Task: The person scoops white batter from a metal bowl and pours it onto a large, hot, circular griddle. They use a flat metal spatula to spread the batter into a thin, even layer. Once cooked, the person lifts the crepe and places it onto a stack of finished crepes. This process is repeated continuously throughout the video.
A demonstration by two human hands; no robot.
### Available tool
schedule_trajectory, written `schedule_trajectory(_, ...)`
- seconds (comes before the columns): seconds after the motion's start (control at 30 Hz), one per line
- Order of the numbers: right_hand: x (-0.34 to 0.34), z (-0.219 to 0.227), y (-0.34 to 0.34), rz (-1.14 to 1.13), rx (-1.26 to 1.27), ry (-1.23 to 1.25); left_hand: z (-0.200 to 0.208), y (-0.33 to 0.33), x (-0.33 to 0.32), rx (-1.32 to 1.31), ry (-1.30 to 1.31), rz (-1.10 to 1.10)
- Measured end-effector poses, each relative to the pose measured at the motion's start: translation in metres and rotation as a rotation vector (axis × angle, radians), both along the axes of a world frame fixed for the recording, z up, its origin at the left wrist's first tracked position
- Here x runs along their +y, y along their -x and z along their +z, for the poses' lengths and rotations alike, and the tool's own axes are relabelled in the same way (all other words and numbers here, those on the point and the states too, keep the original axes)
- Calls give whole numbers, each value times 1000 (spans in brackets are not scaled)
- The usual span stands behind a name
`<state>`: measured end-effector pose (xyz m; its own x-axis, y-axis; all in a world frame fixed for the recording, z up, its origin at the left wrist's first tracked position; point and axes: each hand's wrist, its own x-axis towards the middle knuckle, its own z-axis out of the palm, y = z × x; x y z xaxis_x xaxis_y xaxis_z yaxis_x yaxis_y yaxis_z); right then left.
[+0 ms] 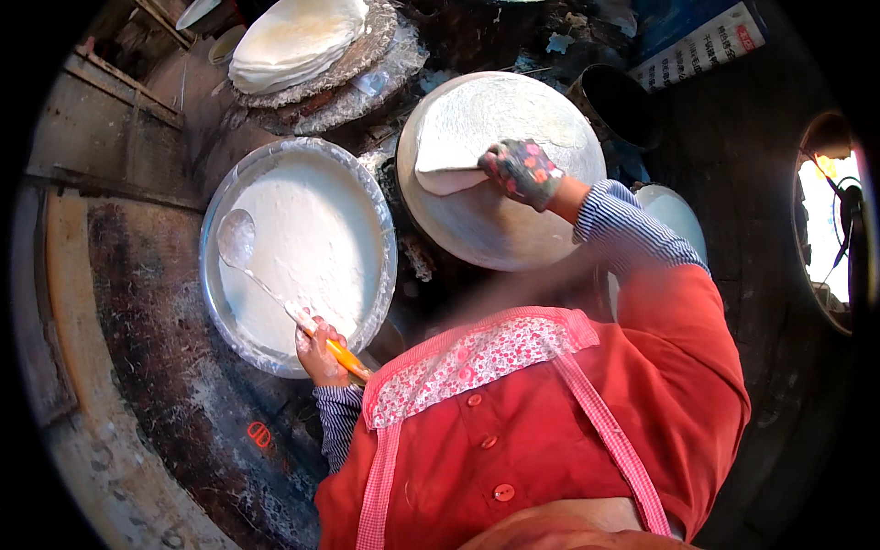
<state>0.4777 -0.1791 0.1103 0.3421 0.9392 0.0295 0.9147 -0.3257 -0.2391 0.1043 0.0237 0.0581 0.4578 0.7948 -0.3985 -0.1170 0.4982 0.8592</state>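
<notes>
My left hand (321,352) is closed around the yellow-orange handle of a ladle (236,240). The ladle's round bowl, coated in white, lies over the white batter (307,238) in a wide metal basin (389,275). My right hand (522,171), in a dark flowered fingerless glove, is closed over a round griddle (495,240). A thin white batter sheet (504,110) covers the griddle's far part. Beside my right fingers lies a thick pale flap (447,181) with a thin straight edge across it. What exactly the fingers grip is hidden.
A stack of pale round flatbreads (298,41) rests on a rough round mat (367,53) at the far left. Right of the griddle stand a dark pot (616,105) and a partly hidden pale basin (674,215). A bright round opening (832,229) shows at the far right.
</notes>
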Motion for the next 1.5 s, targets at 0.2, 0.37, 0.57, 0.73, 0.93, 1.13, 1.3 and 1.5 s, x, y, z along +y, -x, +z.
schedule_trajectory(0.2,-25,29,-21,162,77,-43,2,5,-26,13,4,54)
schedule_trajectory(0.37,53,18,-41,-303,15,33,6,5,-42,11,31,64)
schedule_trajectory(0.57,46,-6,-12,100,-46,13,-5,12,-59,12,21,90)
schedule_trajectory(0.73,-11,-7,-16,436,-66,35,-11,17,-70,-18,11,106)
schedule_trajectory(0.93,-67,15,-49,548,-93,83,-7,18,-80,7,-19,115)
schedule_trajectory(1.13,5,5,-17,265,158,-145,-6,14,-84,-5,-33,117)
schedule_trajectory(1.3,22,-15,0,517,-43,60,-5,17,-88,8,-11,133)
schedule_trajectory(1.5,-48,5,-18,693,-138,54,-10,24,-100,-5,-5,142)
